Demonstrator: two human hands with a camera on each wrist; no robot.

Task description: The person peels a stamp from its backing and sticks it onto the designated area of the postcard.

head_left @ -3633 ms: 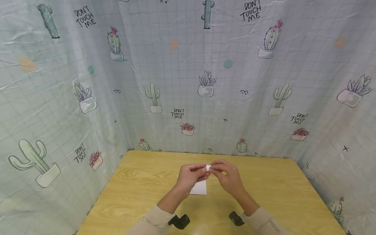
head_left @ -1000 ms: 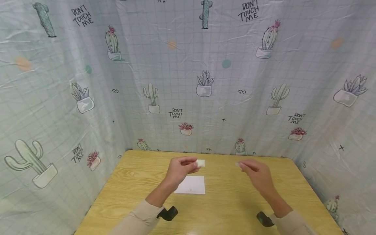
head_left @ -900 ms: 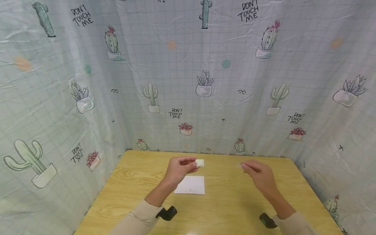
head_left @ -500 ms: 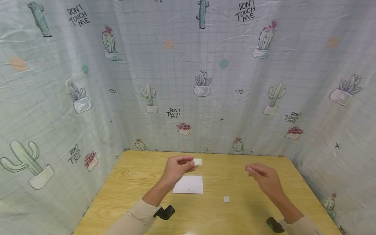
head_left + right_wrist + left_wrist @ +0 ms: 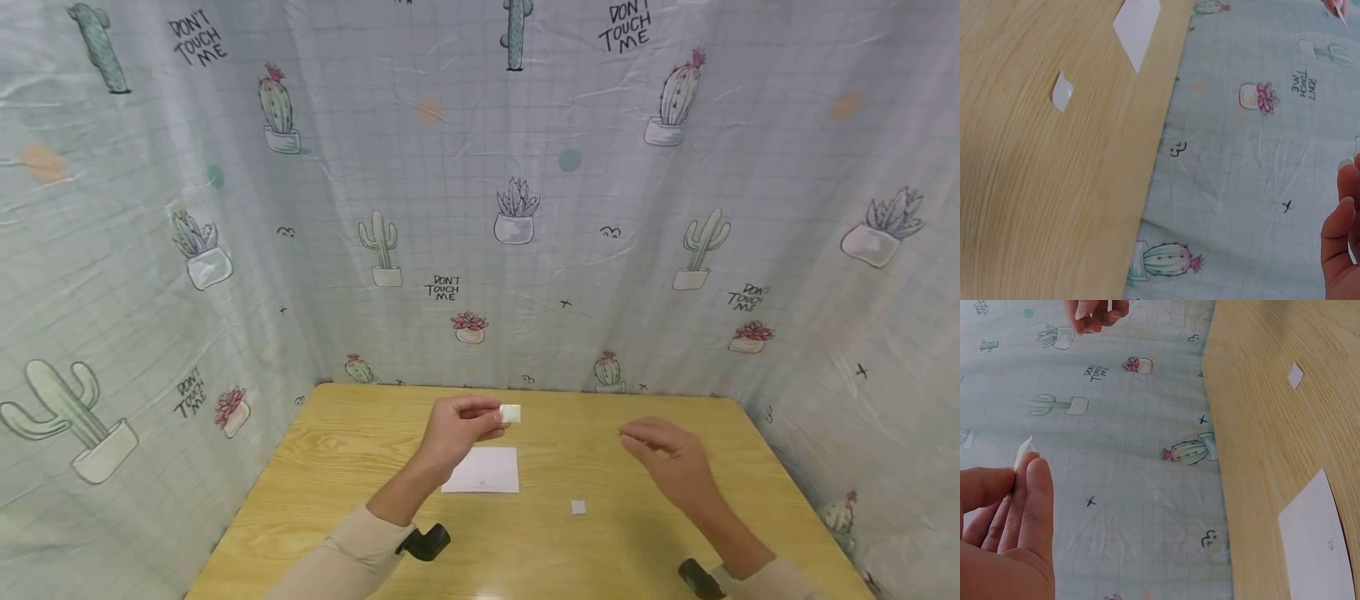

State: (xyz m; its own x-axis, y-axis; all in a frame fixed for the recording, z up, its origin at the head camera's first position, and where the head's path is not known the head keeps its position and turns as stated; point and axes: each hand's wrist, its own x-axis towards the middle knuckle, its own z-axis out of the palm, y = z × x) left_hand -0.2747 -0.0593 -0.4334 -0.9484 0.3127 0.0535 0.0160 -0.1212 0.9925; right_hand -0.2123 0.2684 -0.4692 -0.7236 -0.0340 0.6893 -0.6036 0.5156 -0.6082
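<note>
My left hand is raised over the table and pinches a small white square piece between thumb and fingertips; in the left wrist view this piece looks thin and is seen nearly edge-on. My right hand hovers to the right, its fingers loosely bent, and I see nothing held in it. Below, between the hands, a small thin white square lies on the table; the right wrist view shows this square slightly curled. A white card with a tiny print lies below my left hand.
The wood-grain table is bounded at the back and sides by a hanging curtain printed with cacti. Dark wrist cameras sit at both cuffs.
My hands, together at first, have moved apart. A thin piece has left my right fingertips, and a small square now lies on the table. My left hand still holds its white piece.
</note>
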